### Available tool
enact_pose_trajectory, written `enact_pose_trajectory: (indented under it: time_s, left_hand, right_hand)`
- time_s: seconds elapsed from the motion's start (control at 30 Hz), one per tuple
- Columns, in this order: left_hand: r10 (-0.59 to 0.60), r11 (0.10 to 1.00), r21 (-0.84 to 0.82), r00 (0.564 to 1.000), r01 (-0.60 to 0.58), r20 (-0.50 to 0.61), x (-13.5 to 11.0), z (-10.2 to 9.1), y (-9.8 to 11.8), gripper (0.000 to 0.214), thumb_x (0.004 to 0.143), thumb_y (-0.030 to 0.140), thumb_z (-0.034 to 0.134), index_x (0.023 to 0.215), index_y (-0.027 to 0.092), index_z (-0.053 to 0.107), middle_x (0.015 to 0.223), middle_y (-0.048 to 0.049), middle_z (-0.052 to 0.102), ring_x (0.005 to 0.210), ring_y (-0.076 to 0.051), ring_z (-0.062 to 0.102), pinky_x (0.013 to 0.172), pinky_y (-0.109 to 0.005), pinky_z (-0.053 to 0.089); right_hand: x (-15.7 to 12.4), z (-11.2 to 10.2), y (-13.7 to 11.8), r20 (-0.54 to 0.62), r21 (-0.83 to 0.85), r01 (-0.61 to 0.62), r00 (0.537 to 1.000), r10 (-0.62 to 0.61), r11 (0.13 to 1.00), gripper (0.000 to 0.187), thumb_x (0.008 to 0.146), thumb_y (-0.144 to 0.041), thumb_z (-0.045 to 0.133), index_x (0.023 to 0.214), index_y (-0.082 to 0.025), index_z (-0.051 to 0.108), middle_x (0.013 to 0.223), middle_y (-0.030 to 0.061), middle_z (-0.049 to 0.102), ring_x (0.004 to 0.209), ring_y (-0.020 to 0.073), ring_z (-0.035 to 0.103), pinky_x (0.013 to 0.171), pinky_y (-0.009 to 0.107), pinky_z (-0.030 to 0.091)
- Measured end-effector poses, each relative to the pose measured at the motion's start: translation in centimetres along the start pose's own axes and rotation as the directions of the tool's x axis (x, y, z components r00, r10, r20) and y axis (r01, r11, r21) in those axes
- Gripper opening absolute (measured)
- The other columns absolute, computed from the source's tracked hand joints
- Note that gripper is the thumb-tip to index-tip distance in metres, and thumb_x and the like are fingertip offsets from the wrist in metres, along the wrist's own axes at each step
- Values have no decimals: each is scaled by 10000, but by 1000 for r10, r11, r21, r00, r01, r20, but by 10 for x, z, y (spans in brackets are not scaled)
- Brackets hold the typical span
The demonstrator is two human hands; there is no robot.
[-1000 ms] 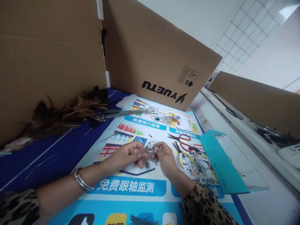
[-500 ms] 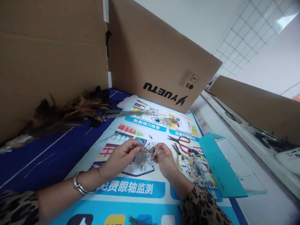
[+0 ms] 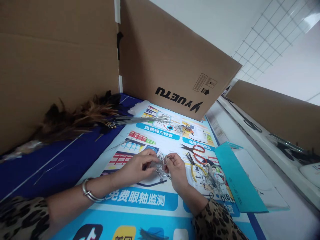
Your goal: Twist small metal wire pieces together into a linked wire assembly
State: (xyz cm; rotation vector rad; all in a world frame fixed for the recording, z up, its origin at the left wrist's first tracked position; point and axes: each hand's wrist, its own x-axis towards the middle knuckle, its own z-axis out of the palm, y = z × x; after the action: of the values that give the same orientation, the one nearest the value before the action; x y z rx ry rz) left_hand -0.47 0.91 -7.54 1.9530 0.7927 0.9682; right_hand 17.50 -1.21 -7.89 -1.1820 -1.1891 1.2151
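Between my hands, over the printed sheet, is a tangled cluster of thin silvery wire pieces with small dark ends. My left hand grips the cluster's left side with fingers bent round it. On the other side, my right hand pinches part of the same cluster between thumb and fingertips. What each fingertip touches is too small to make out. Right of my right hand lie yellow-handled pliers and red-handled scissors. A coil of wire and a heap of small wire pieces lie beside them.
Cardboard panels wall off the back and left. Brown feathers and a bundle of straight wires lie along the far left. At right stands a teal box. Dark thin strands lie at the near edge.
The view has shifted slightly, so everything sits a little farther right. My left hand's fingers have closed in around the wire cluster, which looks more gathered; my right hand still pinches it.
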Motion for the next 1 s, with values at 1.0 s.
enact_pose_trajectory:
  time_s: [1.0]
  left_hand:
    - [-283, 750, -603, 956, 271, 77, 5, -8, 0, 128, 826, 264, 485, 748, 180, 429, 826, -26, 561, 679, -129, 496, 632, -255, 388]
  right_hand:
    - [5, -5, -12, 191, 196, -170, 973, 133, 966, 198, 818, -400, 496, 829, -215, 428, 616, -40, 579, 373, 70, 469, 364, 170, 272]
